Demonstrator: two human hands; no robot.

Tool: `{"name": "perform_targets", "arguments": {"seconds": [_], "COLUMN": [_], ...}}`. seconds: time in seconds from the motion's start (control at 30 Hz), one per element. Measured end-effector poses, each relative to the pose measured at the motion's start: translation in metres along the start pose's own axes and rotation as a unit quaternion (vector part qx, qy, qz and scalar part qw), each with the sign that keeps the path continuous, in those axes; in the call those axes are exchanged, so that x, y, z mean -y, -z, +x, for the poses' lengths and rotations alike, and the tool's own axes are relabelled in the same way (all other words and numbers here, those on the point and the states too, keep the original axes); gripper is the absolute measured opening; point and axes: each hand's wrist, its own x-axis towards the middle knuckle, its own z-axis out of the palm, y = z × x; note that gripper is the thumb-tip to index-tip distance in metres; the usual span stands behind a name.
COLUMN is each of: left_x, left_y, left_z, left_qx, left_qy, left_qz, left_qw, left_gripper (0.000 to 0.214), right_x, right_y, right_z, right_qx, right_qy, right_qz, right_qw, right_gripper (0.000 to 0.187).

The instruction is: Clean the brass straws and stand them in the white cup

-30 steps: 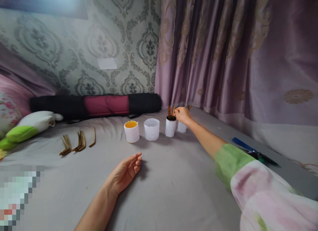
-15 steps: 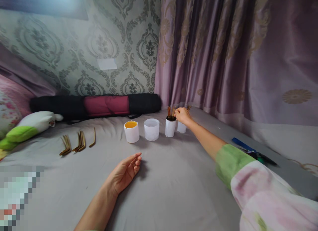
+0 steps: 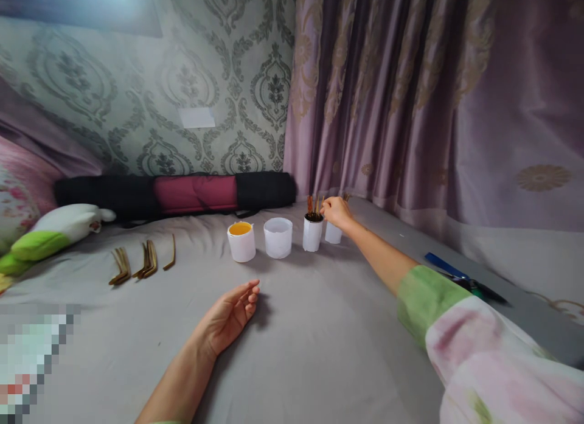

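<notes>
Desk: "Head-cam ct., pls?"
Me: "Pictured via my remote feed: 4 white tubs, 2 wide, 2 narrow; 2 clusters of thin sticks, exact no. unclear."
Desk: "Bent brown sticks?"
Me: "2 bunches, indiv. qty too sm. to tell, + 1 single."
Desk: "Misc.?"
Me: "I log 1 L hand, 1 R hand, 1 plush toy, 1 long bag."

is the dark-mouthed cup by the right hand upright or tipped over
Upright: the cup stands on the gray sheet, its dark mouth facing up and brown sticks poking out above, beside the right hand.
</notes>
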Motion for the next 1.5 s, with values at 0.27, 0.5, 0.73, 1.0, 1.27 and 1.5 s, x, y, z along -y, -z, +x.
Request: {"name": "perform_targets", "arguments": {"seconds": [0.27,0.5,0.73,1.0,1.27,1.5], "left_x": [0.0,0.0,0.0,-0.001,0.0,0.001], "left_y": [0.0,0.0,0.0,-0.003,0.0,0.002], "left_z": [-0.002,0.0,-0.002,-0.003,-0.001,-0.001], "left_qx": [-0.001,-0.002,0.0,-0.009,0.001,0.003], "left_qy": [0.0,-0.001,0.001,0.006,-0.001,-0.002], "left_qz": [0.001,0.001,-0.002,-0.007,0.0,0.002], "left_qw": [1.0,1.0,1.0,1.0,1.0,1.0], "left_gripper": [0.013,0.014,0.013,0.013,0.014,0.015], "right_x": [0.0,-0.001,-0.003,-0.001,0.005,0.012], "right_y": [0.001,0.001,0.006,0.014,0.02,0.019], "right_z": [0.002,-0.001,-0.003,-0.008,-0.015,-0.028], "right_qx": [-0.003,-0.002,-0.003,-0.015,-0.051,-0.038], "right_qy": [0.0,-0.001,-0.014,0.012,0.025,0.009], "right_qz": [-0.001,-0.001,-0.002,0.017,0.031,0.132], "right_qw": [1.0,1.0,1.0,1.0,0.998,0.991], "right_gripper": [0.022,0.023,0.021,0.024,0.026,0.029]}}
